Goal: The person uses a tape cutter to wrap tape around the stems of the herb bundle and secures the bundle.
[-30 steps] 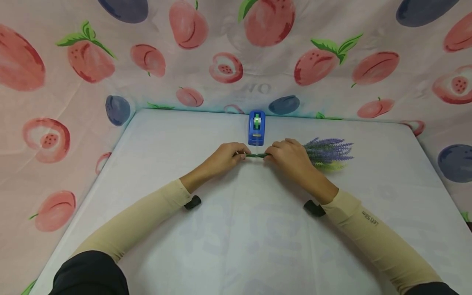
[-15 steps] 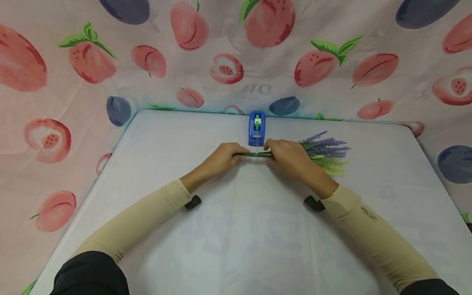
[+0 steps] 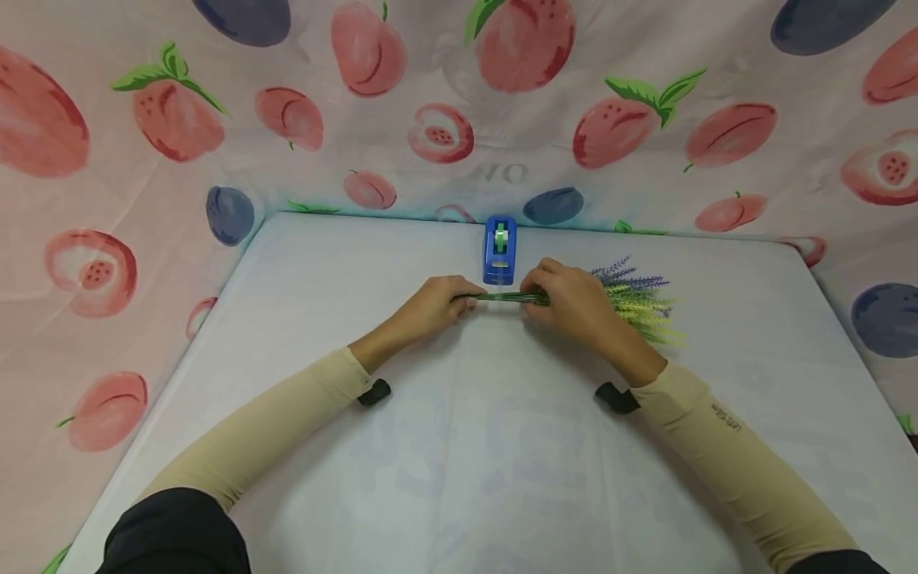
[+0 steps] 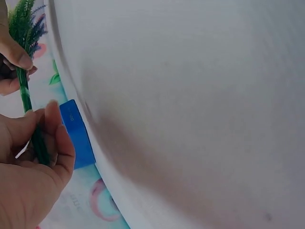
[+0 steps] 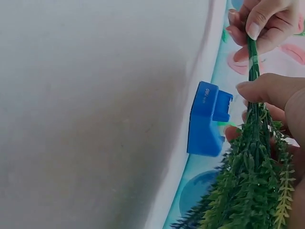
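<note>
In mid-frame of the head view, my left hand [image 3: 439,303] pinches thin green stems [image 3: 505,297] of one feathery purple-and-yellow bunch [image 3: 637,303]; my right hand [image 3: 574,304] grips them farther right, covering part. Just above sits a smooth, blocky blue tape dispenser [image 3: 500,253].

a blue plastic tape dispenser [image 3: 500,253] with a green core [image 3: 500,237] is set at the far edge of a wide tabletop covered in smooth white material [image 3: 445,446], near the middle of that edge. small pale lettering [image 5: 206,94] is borne on its side. behind the tabletop and along its left and right sides, a pale pink cloth [image 3: 430,68] is seen, printed with large coral-pink peaches [image 3: 525,44], some topped by bright green leaves [image 3: 167,65], halved peaches with speckled centres [image 3: 441,133] and dark blue oval fruits [image 3: 229,215]. faint grey letters [image 3: 505,173] are printed above the dispenser.
</note>
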`<act>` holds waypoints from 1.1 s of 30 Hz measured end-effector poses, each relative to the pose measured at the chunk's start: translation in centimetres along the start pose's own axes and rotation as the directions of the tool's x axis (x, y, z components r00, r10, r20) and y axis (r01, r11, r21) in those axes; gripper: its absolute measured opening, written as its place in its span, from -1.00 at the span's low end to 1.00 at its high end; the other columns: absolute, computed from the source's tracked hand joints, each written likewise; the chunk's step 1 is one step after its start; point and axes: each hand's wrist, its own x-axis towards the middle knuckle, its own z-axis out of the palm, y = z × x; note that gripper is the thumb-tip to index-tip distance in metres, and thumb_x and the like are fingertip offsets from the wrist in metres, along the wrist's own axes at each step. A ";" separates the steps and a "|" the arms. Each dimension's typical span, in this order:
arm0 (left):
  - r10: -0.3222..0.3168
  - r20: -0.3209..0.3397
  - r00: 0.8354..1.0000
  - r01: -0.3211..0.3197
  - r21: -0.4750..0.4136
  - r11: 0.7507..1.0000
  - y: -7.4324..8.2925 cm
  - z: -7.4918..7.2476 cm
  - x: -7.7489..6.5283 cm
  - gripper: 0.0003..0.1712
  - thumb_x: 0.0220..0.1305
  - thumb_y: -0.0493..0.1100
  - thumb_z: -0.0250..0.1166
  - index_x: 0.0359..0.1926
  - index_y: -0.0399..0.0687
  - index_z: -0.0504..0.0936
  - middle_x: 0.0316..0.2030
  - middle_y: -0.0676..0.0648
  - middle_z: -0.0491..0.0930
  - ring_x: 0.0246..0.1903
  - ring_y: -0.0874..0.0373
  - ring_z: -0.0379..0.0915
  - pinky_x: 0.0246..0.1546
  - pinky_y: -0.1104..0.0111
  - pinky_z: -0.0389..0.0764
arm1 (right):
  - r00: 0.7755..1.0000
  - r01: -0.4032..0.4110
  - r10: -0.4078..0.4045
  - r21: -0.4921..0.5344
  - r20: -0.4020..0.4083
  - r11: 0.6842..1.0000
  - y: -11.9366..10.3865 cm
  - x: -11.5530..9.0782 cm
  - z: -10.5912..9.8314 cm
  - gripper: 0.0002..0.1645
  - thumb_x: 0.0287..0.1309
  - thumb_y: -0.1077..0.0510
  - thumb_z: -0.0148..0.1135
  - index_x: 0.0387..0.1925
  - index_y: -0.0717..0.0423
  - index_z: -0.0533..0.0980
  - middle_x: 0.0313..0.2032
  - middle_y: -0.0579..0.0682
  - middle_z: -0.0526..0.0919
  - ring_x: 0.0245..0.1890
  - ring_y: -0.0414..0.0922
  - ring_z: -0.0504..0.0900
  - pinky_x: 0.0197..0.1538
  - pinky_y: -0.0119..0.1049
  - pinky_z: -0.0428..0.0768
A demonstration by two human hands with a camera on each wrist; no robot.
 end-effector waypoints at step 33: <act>-0.063 -0.018 0.998 0.058 -0.195 0.979 0.3 0.0 0.6 -0.82 0.51 -0.26 0.16 0.04 -0.04 0.60 -0.21 -0.18 0.66 -0.27 0.06 0.51 -0.27 0.30 0.50 | 1.000 -0.002 0.003 -0.155 0.007 0.988 0.5 0.8 -0.3 -0.62 -0.02 0.12 0.63 -0.13 0.07 0.70 -0.24 0.04 0.73 -0.24 0.05 0.69 0.07 0.14 0.57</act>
